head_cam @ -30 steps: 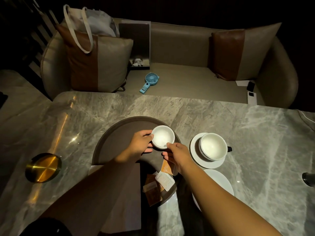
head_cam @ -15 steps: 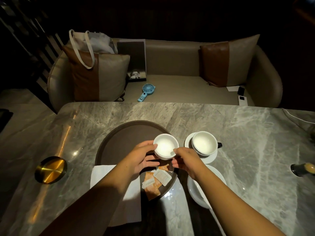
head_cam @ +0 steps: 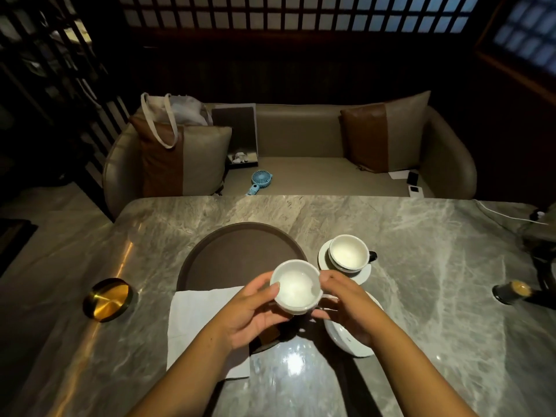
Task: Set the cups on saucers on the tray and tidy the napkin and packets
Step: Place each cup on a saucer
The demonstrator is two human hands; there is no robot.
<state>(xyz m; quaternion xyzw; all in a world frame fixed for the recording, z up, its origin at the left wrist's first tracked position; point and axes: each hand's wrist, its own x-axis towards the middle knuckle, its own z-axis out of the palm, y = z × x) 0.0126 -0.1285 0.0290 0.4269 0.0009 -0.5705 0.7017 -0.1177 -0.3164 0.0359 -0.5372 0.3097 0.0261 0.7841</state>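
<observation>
Overhead, in the head view, left hand (head_cam: 252, 311) and right hand (head_cam: 346, 305) curl their fingers round the white cup (head_cam: 296, 286) above the 5 o'clock edge of the tray (head_cam: 234, 257). Glazed, stiff and breakable, it likely feels light yet slippery, so holding its wall from both sides suits it.

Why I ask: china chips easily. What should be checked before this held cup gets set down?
1. Grip: left hand and right hand both hold the cup: ok.
2. Empty saucer on the tray: not ok, it lies beside it.
3. Bare room on the tray: ok, far part.
4. Second cup seated on second saucer: ok, though off the tray.
5. Napkin off the tray: not ok, it overlaps the near rim.
6. Packets: cannot tell, hidden under the hands.
</observation>
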